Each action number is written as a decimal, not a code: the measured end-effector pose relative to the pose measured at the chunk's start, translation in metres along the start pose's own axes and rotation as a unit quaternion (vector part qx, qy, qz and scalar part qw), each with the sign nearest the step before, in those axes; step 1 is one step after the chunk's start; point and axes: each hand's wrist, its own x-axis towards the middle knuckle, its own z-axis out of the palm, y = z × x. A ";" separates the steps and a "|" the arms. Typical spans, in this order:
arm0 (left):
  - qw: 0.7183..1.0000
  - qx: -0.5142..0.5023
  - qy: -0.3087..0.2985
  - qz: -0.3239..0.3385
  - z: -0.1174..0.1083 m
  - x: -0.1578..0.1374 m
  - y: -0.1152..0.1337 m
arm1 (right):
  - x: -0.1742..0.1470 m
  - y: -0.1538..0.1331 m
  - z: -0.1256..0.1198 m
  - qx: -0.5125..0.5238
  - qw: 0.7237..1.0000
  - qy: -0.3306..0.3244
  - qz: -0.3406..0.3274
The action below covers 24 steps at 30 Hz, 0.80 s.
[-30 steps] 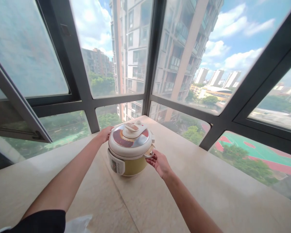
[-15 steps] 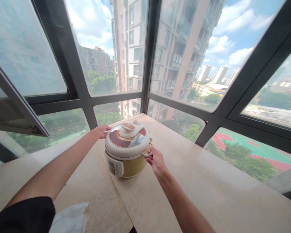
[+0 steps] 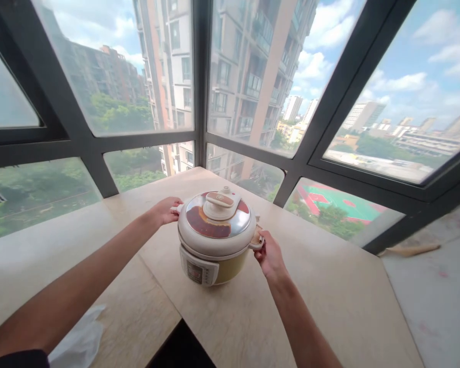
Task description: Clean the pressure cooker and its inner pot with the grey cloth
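Cooker (image 3: 215,243) sits between left grip (image 3: 166,211) and right grip (image 3: 271,255).

Near the frame's centre, a round cream-and-olive electric cooker (image 3: 210,247) stands upright on a pale marbled surface (image 3: 322,301). The person's bare left grip (image 3: 166,211), left of centre, holds one cream side handle (image 3: 180,208); the bare right grip (image 3: 270,255), right of centre, holds the opposite cream handle (image 3: 255,246). A boxy white control panel (image 3: 199,269) on the cooker faces the lower edge. A crumpled translucent white sheet (image 3: 82,337) lies at lower left. Dark grey window frames (image 3: 201,87) meet at upper centre, before a tall pale apartment block (image 3: 228,66); a green-and-red sports court (image 3: 339,202) shows through glass at right.
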 end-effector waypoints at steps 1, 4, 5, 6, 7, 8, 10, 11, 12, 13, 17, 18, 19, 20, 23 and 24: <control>1.000 0.022 -0.015 -0.007 0.010 -0.006 -0.007 | -0.002 -0.003 -0.013 0.007 1.000 0.015 -0.010; 0.996 0.075 -0.053 -0.005 0.039 -0.026 -0.032 | -0.010 -0.011 -0.050 0.028 0.997 0.055 -0.044; 0.995 0.084 -0.059 0.006 0.049 -0.032 -0.041 | -0.013 -0.013 -0.062 0.034 0.996 0.066 -0.055; 0.994 0.090 -0.065 0.020 0.058 -0.038 -0.050 | -0.017 -0.016 -0.073 0.040 0.994 0.076 -0.064; 0.993 0.094 -0.069 0.036 0.067 -0.043 -0.060 | -0.020 -0.018 -0.085 0.044 0.993 0.085 -0.072; 0.991 0.096 -0.072 0.052 0.076 -0.048 -0.070 | -0.023 -0.020 -0.096 0.044 0.992 0.093 -0.077; 0.989 0.098 -0.077 0.082 0.092 -0.057 -0.088 | -0.030 -0.026 -0.117 0.044 0.990 0.106 -0.083; 0.987 0.099 -0.078 0.095 0.099 -0.061 -0.097 | -0.034 -0.028 -0.127 0.043 0.989 0.113 -0.087; 0.986 0.100 -0.077 0.107 0.105 -0.065 -0.105 | -0.037 -0.030 -0.135 0.043 0.988 0.119 -0.090; 0.985 0.103 -0.075 0.118 0.109 -0.068 -0.113 | -0.040 -0.032 -0.143 0.044 0.987 0.123 -0.092; 0.977 0.107 -0.066 0.173 0.117 -0.079 -0.141 | -0.048 -0.035 -0.164 0.055 0.985 0.137 -0.094; 0.974 0.104 -0.067 0.190 0.116 -0.080 -0.147 | -0.049 -0.034 -0.166 0.059 0.983 0.143 -0.096; 0.971 0.099 -0.071 0.206 0.115 -0.081 -0.152 | -0.051 -0.034 -0.167 0.064 0.982 0.150 -0.098; 0.969 0.091 -0.075 0.218 0.114 -0.081 -0.156 | -0.051 -0.033 -0.167 0.070 0.980 0.157 -0.101; 0.969 0.059 -0.087 0.223 0.111 -0.080 -0.164 | -0.053 -0.029 -0.166 0.085 0.978 0.154 -0.109; 0.971 0.049 -0.089 0.218 0.111 -0.079 -0.166 | -0.054 -0.028 -0.166 0.086 0.980 0.147 -0.107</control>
